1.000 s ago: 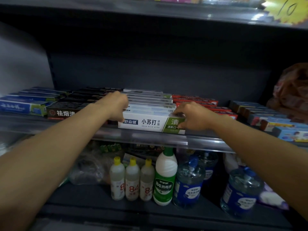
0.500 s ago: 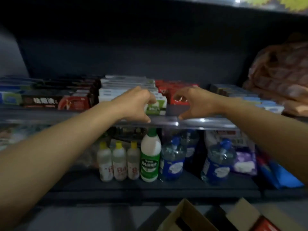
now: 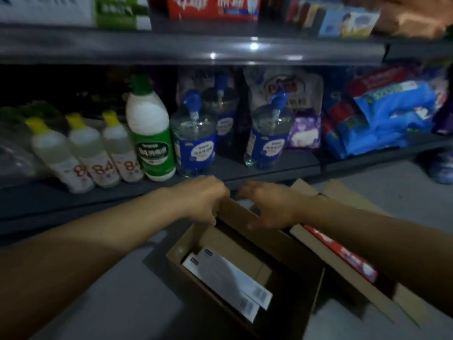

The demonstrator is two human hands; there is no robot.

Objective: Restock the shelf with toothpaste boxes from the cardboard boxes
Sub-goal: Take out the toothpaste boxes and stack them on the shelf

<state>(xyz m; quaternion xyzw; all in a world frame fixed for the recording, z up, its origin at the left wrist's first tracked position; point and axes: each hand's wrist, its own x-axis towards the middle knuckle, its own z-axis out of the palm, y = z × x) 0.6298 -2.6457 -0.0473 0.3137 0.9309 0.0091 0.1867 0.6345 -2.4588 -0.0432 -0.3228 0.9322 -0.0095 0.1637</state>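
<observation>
1. Left hand (image 3: 203, 200) hangs over the far flap of the open cardboard box (image 3: 186, 244); its fingers are curled, and whether they hold the flap cannot be told.
2. Right hand (image 3: 272, 207) hovers above the box opening; fingers loose, holding nothing.
3. Two white toothpaste boxes (image 3: 230, 278) lie flat inside; the red toothpaste carton (image 3: 343, 256) sits just beside.

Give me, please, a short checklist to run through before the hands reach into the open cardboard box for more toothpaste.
1. Both hands free: left hand and right hand seem to hold nothing; ok.
2. Stock left: two white toothpaste boxes lie in the open cardboard box; ok.
3. Way in: hands over the box's far edge, opening unobstructed; ok.
4. Second carton: red toothpaste box visible at right; ok.
5. Room on the toothpaste shelf: only front boxes visible; cannot tell.
</observation>
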